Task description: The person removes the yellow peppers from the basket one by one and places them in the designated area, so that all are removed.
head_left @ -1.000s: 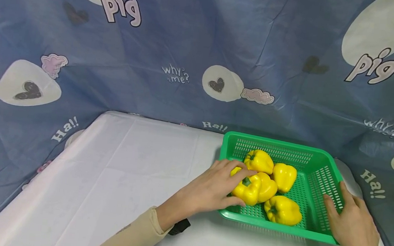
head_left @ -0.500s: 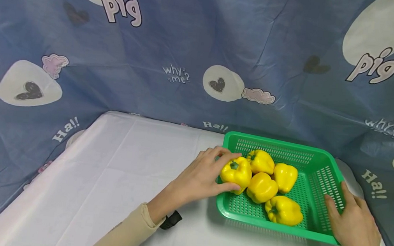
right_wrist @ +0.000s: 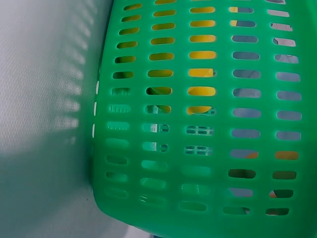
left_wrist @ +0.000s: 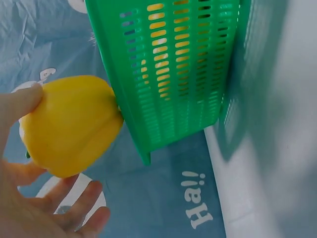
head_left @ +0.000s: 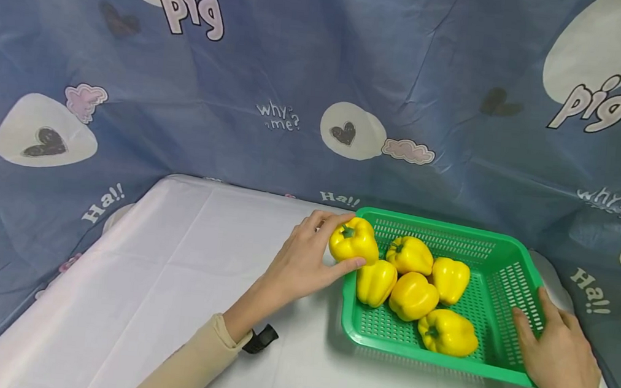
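In the head view my left hand [head_left: 302,258] holds a yellow bell pepper [head_left: 360,241] between thumb and fingers, above the left rim of a green slotted basket [head_left: 402,349]. The left wrist view has the same bell pepper [left_wrist: 74,124] beside the basket's wall [left_wrist: 133,89], with several fingers spread away below it. Several more yellow bell peppers [head_left: 413,297] lie inside, mostly towards the left. My right hand [head_left: 562,358] grips the basket's right rim, thumb on the inner side. Only the slotted wall [right_wrist: 173,124] shows in the right wrist view; yellow shows through its slots.
White cloth covers the table [head_left: 216,260], stretching left of the basket. A blue printed curtain [head_left: 276,80] hangs behind the table and along its sides. A black strap [head_left: 261,339] is at the left wrist.
My left hand has lifted the bell pepper from among the others and carried it up and left to the basket's rim, uncovering another pepper beneath. The right hand stays on the rim.
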Tool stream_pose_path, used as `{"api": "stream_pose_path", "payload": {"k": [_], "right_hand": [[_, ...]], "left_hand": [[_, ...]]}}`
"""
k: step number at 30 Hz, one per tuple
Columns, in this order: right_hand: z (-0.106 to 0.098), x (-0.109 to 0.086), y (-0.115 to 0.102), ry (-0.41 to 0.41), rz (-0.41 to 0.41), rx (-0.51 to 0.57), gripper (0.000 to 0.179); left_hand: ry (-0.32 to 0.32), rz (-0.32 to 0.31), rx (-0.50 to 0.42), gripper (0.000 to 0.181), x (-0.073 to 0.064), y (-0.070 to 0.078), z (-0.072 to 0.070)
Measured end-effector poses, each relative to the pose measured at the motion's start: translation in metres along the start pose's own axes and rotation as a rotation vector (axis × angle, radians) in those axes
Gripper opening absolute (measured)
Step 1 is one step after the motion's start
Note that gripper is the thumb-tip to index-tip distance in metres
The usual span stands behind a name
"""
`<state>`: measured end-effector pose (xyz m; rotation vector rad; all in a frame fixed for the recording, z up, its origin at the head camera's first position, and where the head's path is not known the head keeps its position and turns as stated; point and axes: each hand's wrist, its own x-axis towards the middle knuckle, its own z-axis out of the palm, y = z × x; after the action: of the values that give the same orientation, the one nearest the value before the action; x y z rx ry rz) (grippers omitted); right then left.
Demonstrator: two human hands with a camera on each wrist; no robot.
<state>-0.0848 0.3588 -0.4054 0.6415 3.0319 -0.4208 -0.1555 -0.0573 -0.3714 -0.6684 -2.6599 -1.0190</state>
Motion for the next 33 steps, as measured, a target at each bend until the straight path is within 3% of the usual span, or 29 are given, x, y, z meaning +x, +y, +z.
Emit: {"api": "stream_pose_path", "payload": {"k": [12, 20, 25, 33], "right_hand": [[-0.001, 0.000, 0.001, -0.017, 0.013, 0.000, 0.082], [0.000, 0.000, 0.001, -0.004, -0.005, -0.004, 0.082], [-0.001, 0.000, 0.002, -0.008, -0.020, 0.001, 0.082], [-0.002, 0.000, 0.004, -0.005, -0.047, 0.009, 0.082]], "left_hand": [[0.107, -0.204, -0.053, 0.073, 0.009, -0.021, -0.005], [0.202, -0.257, -0.080, 0.070, 0.012, -0.038, -0.003], [0.184, -0.300, -0.073, 0.067, 0.015, -0.047, 0.002], [0.089, -0.351, -0.040, 0.066, 0.021, -0.062, 0.018]]}}
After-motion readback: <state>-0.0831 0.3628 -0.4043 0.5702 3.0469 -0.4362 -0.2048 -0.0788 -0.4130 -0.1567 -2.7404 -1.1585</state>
